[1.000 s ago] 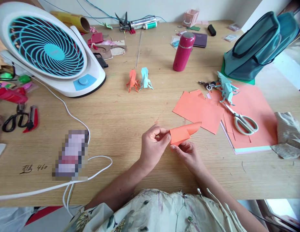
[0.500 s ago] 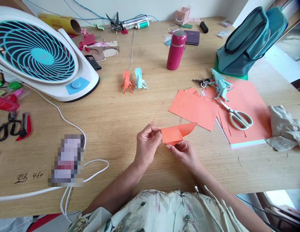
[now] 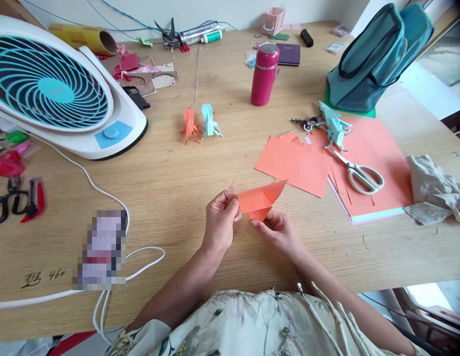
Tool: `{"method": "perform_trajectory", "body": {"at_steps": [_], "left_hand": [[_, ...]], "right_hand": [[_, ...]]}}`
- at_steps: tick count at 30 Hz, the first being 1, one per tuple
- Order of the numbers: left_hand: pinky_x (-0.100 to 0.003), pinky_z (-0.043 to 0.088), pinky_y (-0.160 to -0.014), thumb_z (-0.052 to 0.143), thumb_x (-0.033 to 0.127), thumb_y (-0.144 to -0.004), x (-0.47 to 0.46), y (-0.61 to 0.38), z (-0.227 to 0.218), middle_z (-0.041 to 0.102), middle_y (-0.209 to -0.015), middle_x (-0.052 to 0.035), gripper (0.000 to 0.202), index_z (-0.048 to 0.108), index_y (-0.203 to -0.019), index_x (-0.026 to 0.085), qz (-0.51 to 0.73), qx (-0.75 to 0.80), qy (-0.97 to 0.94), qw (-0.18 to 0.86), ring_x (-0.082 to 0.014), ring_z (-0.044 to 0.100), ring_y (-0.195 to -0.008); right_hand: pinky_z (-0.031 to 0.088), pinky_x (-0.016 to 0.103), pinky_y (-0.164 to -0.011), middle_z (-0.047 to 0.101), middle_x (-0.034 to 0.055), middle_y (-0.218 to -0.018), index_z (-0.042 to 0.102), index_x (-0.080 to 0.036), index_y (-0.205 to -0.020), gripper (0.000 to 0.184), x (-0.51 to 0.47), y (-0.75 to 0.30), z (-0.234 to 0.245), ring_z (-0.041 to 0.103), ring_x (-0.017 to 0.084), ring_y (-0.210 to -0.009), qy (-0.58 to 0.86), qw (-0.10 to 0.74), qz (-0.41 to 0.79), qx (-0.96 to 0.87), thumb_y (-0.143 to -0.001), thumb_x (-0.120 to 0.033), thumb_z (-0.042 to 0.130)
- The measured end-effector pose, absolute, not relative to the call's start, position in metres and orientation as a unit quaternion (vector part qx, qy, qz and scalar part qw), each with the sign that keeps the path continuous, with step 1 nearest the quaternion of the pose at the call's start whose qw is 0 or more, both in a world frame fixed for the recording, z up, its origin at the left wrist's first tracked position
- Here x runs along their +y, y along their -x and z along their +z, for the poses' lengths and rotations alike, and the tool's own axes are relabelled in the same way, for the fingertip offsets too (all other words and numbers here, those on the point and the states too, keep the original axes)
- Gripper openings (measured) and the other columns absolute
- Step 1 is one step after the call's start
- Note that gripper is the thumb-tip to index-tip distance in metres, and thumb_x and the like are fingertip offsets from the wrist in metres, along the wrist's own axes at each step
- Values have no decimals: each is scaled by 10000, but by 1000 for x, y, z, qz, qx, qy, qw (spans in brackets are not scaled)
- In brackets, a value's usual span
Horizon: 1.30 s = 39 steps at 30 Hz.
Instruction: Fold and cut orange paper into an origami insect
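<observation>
A partly folded piece of orange paper (image 3: 254, 200) is held above the table between my two hands. My left hand (image 3: 220, 215) pinches its left end between thumb and fingers. My right hand (image 3: 276, 230) grips the lower right flap, thumb in front. One corner of the paper points up to the right. Beyond my hands stand an orange origami figure (image 3: 190, 124) and a light blue origami figure (image 3: 210, 121), both with thin legs. To the right lie loose orange paper (image 3: 297, 163) and white-handled scissors (image 3: 363, 179) on a stack of orange sheets (image 3: 393, 163).
A white fan (image 3: 129, 131) stands at the left, with a phone (image 3: 102, 247) and white cable nearer me. A magenta flask (image 3: 265, 74) is upright at the back. At the right are a teal origami figure (image 3: 334, 126), keys (image 3: 307, 123), a teal bag (image 3: 363, 69) and a grey cloth (image 3: 434, 188).
The folded paper has tilted and its lower flap now opens downward more. Both hands still hold it. The whole view has shifted slightly.
</observation>
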<state>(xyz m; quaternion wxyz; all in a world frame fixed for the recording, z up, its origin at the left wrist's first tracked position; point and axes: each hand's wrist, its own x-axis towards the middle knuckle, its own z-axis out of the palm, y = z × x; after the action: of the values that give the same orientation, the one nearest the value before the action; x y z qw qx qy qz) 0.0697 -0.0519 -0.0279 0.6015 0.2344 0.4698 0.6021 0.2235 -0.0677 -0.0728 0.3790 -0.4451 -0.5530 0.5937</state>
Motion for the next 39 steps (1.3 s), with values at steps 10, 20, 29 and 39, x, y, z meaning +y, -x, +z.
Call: {"method": "perform_trajectory", "body": {"at_steps": [10, 20, 29, 39], "left_hand": [[-146, 372, -450, 838, 337, -670, -47, -58, -35, 547, -651, 27, 264, 655, -723, 153, 549, 473, -219, 654, -63, 443, -565], [-170, 385, -438, 828, 456, -693, -49, -48, -34, 581, -674, 1, 353, 674, -724, 140, 444, 505, -350, 652, -83, 489, -584], [-164, 354, -402, 863, 400, -652, -50, -50, -39, 569, -586, 22, 341, 665, -698, 127, 439, 512, -323, 664, -63, 474, -502], [-160, 333, -406, 887, 384, -613, -50, -56, -42, 578, -525, 31, 364, 627, -644, 131, 487, 522, -276, 644, -43, 468, -445]], "right_hand": [[384, 271, -612, 594, 10, -702, 665, -169, -771, 323, -66, -223, -64, 473, 143, -640, 464, 362, 599, -544, -867, -478, 659], [380, 268, -604, 593, 15, -728, 646, -171, -774, 313, -66, -223, -65, 458, 136, -630, 460, 346, 600, -556, -880, -466, 635], [344, 258, -563, 571, 7, -697, 629, -164, -772, 306, -65, -222, -61, 422, 123, -598, 455, 334, 602, -565, -871, -453, 632], [340, 258, -576, 503, -13, -665, 568, -182, -721, 390, -63, -222, -64, 409, 120, -619, 458, 355, 611, -539, -846, -539, 663]]}}
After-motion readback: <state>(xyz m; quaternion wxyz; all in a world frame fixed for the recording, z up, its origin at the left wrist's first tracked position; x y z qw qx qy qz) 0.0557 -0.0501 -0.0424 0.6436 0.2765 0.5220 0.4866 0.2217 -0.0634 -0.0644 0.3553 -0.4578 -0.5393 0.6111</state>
